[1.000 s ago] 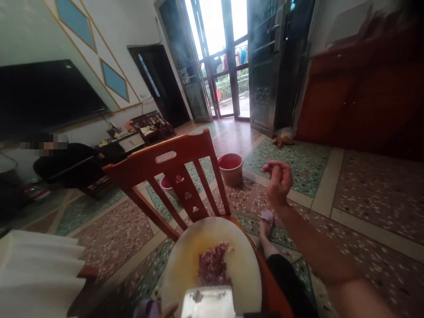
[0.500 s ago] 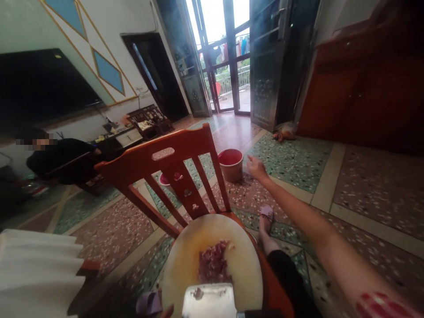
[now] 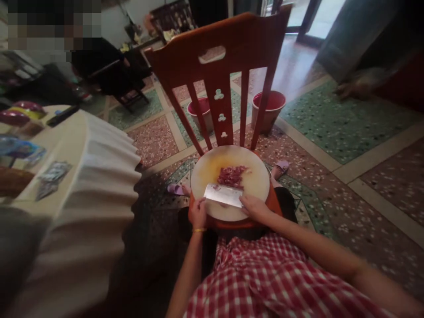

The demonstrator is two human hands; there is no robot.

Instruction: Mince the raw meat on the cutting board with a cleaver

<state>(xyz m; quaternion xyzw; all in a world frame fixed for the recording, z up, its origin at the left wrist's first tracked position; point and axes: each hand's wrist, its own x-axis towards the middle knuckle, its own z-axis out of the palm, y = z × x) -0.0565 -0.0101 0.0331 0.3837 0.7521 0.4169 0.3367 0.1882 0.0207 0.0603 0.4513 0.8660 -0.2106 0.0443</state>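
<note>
A round, pale cutting board point(image 3: 260, 170) rests on the seat of a wooden chair point(image 3: 179, 59) in front of me. Chopped red meat point(image 3: 231, 175) is heaped near its middle. Just this side of the meat, a cleaver point(image 3: 223, 195) is held crosswise over the board, with small bits stuck to its blade. My right hand point(image 3: 255, 208) is closed at the blade's right end, hiding the handle. My left hand point(image 3: 199, 213), with a yellow band at the wrist, has its fingers closed at the blade's left end.
Beyond the chair back, two buckets point(image 3: 273, 101) with red insides stand on the floor. A table with a pale pleated cloth point(image 3: 99, 145) is close on my left, with packets on it. Another person point(image 3: 99, 57) in black sits at the far left.
My right hand has come back from out by the bucket to the cleaver. My left hand now grips the blade's end. The view has tilted down and turned.
</note>
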